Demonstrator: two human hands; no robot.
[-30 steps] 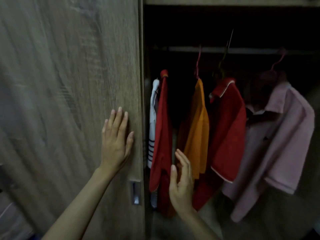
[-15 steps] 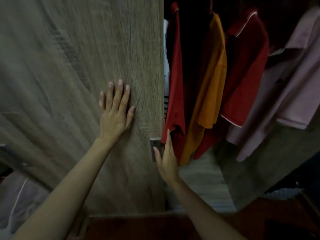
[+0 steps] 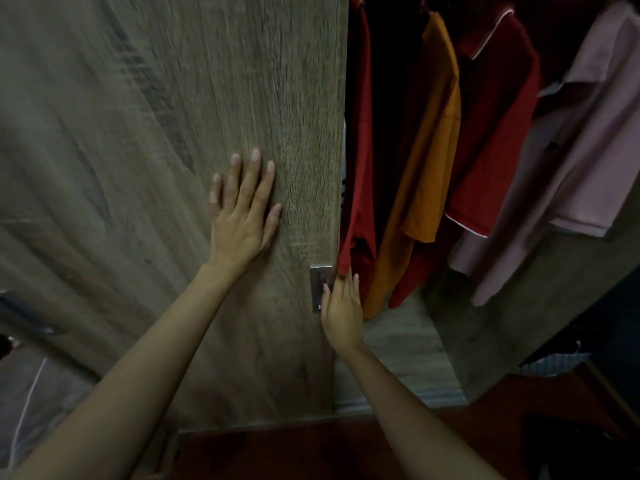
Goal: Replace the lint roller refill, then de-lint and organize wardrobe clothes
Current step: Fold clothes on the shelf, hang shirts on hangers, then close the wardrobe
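Left hand (image 3: 242, 220) spread flat on wardrobe door (image 3: 138, 168); right hand (image 3: 343, 306), fingers straight, has left shirts (image 3: 429, 133) for recessed handle (image 3: 318, 289); de-linting pending

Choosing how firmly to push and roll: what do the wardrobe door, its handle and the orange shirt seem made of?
Door: matte wood-grain board, likely laminate; streaky grey-brown grain, no gloss. Handle: recessed metal plate, going by its dull silvery sheen. Orange shirt: soft matte cloth hanging in loose folds; the fibre cannot be told.
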